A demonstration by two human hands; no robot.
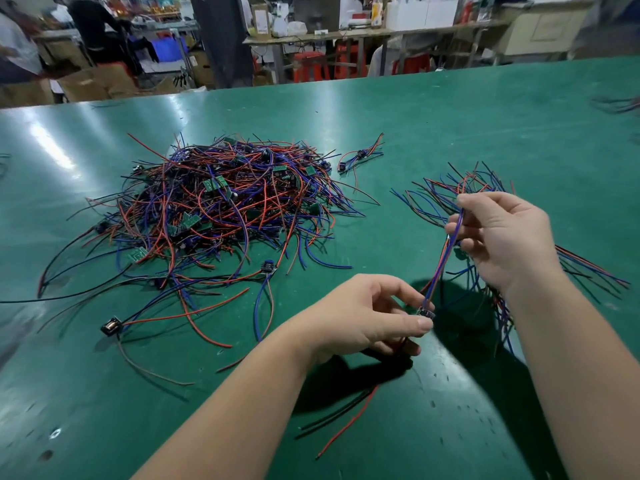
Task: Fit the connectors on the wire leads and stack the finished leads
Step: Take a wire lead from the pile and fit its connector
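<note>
The left hand (367, 317) pinches a small connector (426, 311) in its fingertips, near the middle of the green counter (450, 116). The right hand (502, 237) pinches the blue and red wires (441, 268) that go up from it.

The wires look pulled tight, so a hard tug could pop them out of the connector. Red and black wires (346, 417) trail under the left hand and could snag. The big pile (221, 209) to the far left is messy. The smaller stack (433, 192) lies on the right, under the right hand.

No writing can be read.
</note>
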